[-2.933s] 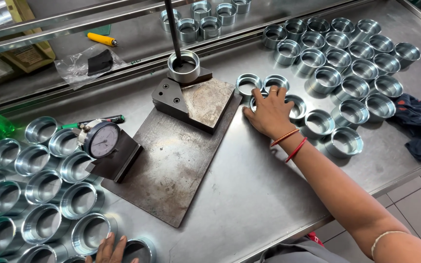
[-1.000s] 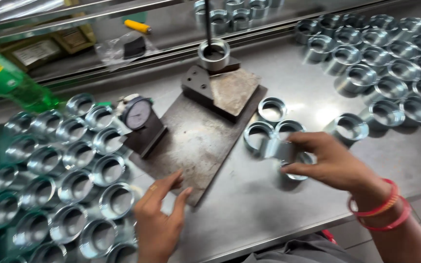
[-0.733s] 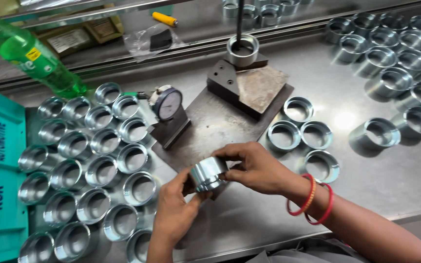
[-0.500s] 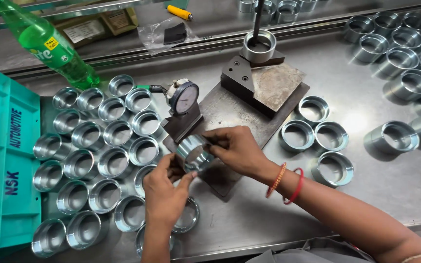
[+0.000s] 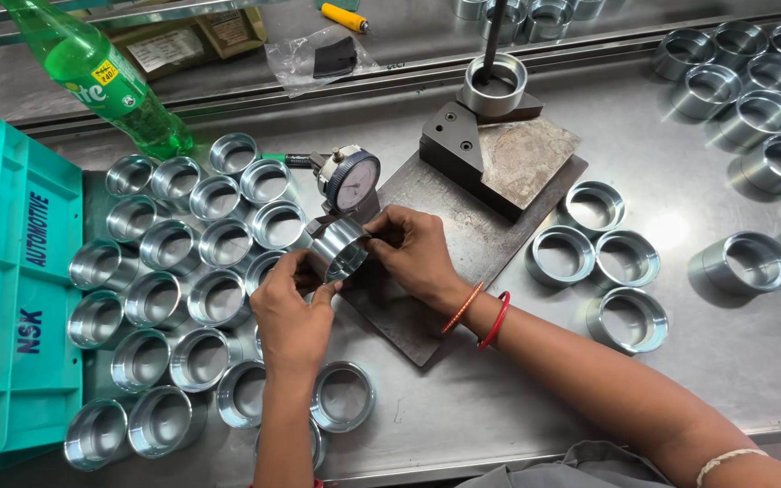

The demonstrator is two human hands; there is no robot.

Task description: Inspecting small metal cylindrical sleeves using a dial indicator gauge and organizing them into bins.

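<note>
Both of my hands hold one shiny metal ring [image 5: 341,248] tilted on edge, just below a round dial gauge [image 5: 351,181] on its dark stand. My left hand [image 5: 293,312] grips the ring's lower left side. My right hand [image 5: 416,253], with red bangles at the wrist, grips its right side. The ring sits over the left end of a dark steel base plate [image 5: 463,271]. Another ring [image 5: 494,86] rests on a block under a vertical rod at the plate's far end.
Several finished rings [image 5: 174,298] stand packed together on the left, beside a teal plastic crate [image 5: 11,298]. More rings [image 5: 594,258] lie right of the plate and at the far right [image 5: 761,117]. A green bottle [image 5: 101,77] lies at the back left.
My right hand picked a ring from the right group and brought it left to the gauge. My left hand joined it. The view shifted left, showing the crate and bottle.
</note>
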